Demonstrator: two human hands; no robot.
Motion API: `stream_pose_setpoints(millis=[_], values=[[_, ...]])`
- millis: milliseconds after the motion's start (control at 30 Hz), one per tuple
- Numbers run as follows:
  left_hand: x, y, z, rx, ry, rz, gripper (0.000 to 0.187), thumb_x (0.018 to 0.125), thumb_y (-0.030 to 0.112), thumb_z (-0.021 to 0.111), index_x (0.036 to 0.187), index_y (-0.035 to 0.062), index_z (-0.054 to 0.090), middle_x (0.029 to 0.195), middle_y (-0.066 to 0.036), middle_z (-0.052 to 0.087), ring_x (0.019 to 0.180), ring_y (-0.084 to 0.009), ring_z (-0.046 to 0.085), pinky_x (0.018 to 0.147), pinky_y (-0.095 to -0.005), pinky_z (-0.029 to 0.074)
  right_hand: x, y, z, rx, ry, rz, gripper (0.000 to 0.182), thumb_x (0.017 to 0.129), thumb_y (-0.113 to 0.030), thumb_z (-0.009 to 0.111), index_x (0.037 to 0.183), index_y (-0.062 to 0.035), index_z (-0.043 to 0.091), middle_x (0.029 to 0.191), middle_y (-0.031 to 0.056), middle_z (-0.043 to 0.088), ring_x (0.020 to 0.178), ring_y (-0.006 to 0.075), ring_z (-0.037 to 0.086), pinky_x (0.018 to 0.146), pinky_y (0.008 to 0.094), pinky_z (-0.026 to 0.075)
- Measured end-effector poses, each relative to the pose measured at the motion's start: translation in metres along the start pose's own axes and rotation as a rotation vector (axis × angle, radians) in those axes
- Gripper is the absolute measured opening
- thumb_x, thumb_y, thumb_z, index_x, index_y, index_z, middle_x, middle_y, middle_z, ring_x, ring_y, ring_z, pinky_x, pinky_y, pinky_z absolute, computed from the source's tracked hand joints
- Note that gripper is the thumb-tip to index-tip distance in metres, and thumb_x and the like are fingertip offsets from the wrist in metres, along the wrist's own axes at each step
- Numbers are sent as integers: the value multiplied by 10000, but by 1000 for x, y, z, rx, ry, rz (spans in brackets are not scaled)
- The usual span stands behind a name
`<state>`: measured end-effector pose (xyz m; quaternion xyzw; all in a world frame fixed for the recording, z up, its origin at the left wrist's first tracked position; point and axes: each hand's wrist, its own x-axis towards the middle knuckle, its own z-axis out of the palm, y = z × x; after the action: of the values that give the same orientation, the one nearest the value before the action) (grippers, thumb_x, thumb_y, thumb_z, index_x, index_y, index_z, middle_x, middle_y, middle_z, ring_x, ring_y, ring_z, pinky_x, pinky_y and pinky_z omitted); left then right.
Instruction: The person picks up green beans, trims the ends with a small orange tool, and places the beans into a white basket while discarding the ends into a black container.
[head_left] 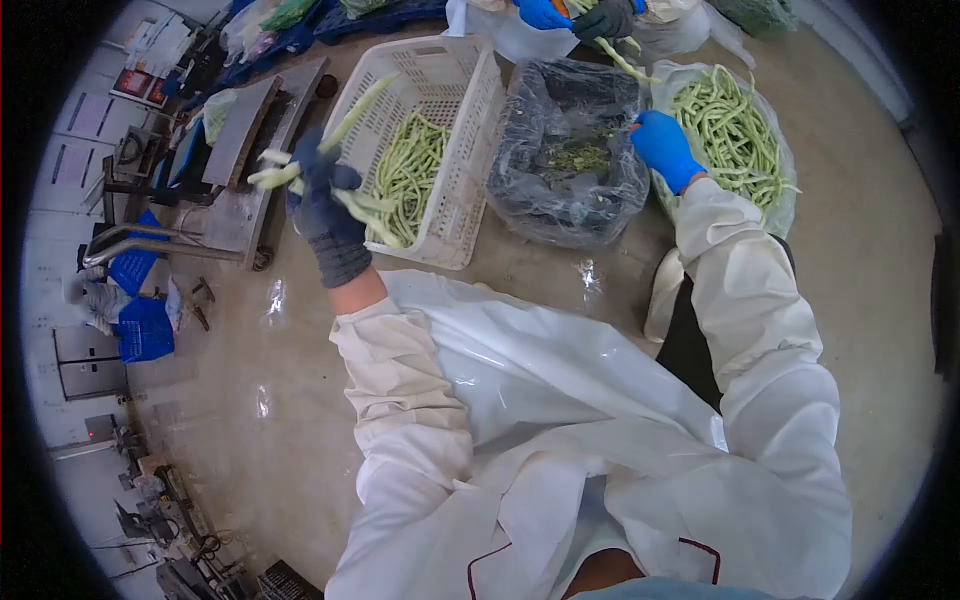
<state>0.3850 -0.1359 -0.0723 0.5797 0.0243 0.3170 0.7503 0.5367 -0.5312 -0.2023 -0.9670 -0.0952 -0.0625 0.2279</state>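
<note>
My left hand [328, 205], in a dark grey glove, is closed around several long green beans [362, 112] that stick out on both sides. It is over the left side of a white plastic crate [462, 175], which has more green beans [412, 160] lying in it. My right hand [666, 146], in a blue glove, is by the right rim of a dark bin [568, 208] lined with clear plastic. Its fingers are drawn together, and what they hold, if anything, I cannot make out. Green scraps [577, 154] lie in the bin. Right of that hand is a plastic bag [782, 150] full of green beans [728, 130].
Across from me, a co-worker's hands [572, 18], one in a blue glove and one in a dark glove, hold green beans above the bin. A metal cart [240, 215] stands at the left on the floor. Blue pallets [365, 22] are at the back.
</note>
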Motion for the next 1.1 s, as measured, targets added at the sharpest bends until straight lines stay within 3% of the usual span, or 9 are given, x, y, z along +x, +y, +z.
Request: stream_pose_setpoints(millis=[100,200,400,500,633,700,800,867,1100], values=[[1,4,-13,-66,-43,-55,397,921,239,605,1220,-8,521,849,-56,581,607,-86,501,529,-208,428,-3,-11,0,419,49,-115,394,731,-126,610,1108,-16,629,1007,237,637,916,393,620,817,428,498],[-11,3,10,-36,-101,-111,388,910,264,619,1180,-10,567,826,-39,557,587,-79,493,507,-208,424,-7,-36,-7,337,231,-238,529,720,-54,633,1243,-54,559,1159,200,603,1012,348,610,863,403,489],[-32,-11,47,37,-365,-198,334,901,209,629,1153,-7,596,868,-91,640,585,-88,527,521,-208,432,-29,-107,-41,1035,-149,-347,435,830,-54,629,1260,-84,564,1123,99,632,920,204,616,823,326,490],[-37,-7,60,70,-334,-207,321,868,142,645,1155,7,601,849,-68,626,581,-83,524,513,-194,425,-34,-107,-49,897,-340,-253,374,870,-124,630,1240,-91,587,1044,81,655,854,156,602,792,299,486],[-16,-13,40,-1,-7,-96,297,820,28,645,1117,15,621,849,-40,625,559,-71,509,478,-186,412,-30,-88,-43,496,70,-490,300,861,-207,638,1135,-85,629,927,145,644,792,291,633,717,359,497],[-10,-20,31,226,34,-48,314,830,47,662,1142,39,625,865,-28,630,597,-63,531,509,-199,437,-30,-80,-41,327,65,-550,273,856,-200,627,1099,-75,622,887,156,622,786,337,611,698,395,490],[-26,-40,56,645,-299,83,367,811,94,711,1163,27,627,1083,-57,665,814,-92,606,694,-235,483,-36,-88,-43,199,42,-650,241,867,-165,610,1088,-68,609,880,147,604,796,346,587,695,403,479],[-49,-44,82,944,-556,323,371,809,179,713,1164,99,638,1021,-152,672,890,-263,647,759,-356,492,-45,-103,-44,197,15,-718,242,874,-151,601,1103,-71,600,897,140,599,812,337,580,703,402,475],[-57,-57,83,1371,-501,300,290,840,315,653,1069,139,679,814,-190,633,737,-357,626,672,-430,492,-45,-102,-58,272,86,-708,266,847,-116,583,1108,-71,606,901,142,595,830,333,586,724,421,481]])
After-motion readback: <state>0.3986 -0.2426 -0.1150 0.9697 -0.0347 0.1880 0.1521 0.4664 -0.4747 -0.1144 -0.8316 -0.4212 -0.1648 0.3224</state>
